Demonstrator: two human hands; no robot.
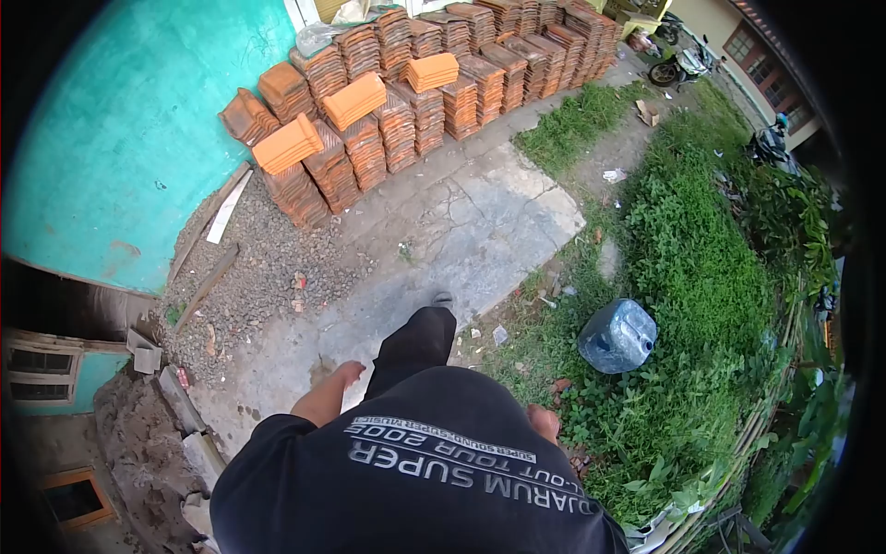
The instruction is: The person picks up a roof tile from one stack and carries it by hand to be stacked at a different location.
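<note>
I am standing on a cracked concrete path (480, 222), seen from above, with my black T-shirt (415, 471) filling the bottom of the view. One leg in dark trousers (420, 337) is stepped forward. My left hand (348, 373) hangs at my side with loose fingers and holds nothing. My right hand (544, 423) shows only partly beside the shirt, over the grass edge, and I see nothing in it. A toppled clear-blue water jug (616, 335) lies in the grass to my right. Stacks of orange roof tiles (397, 102) stand ahead along the path.
A teal wall (120, 138) rises on the left, with gravel (258, 268) and planks at its foot and broken rubble (175, 415) nearer me. Thick grass and weeds (692, 249) spread right, edged by a bamboo fence (757, 425). Motorcycles (678, 63) are parked far back.
</note>
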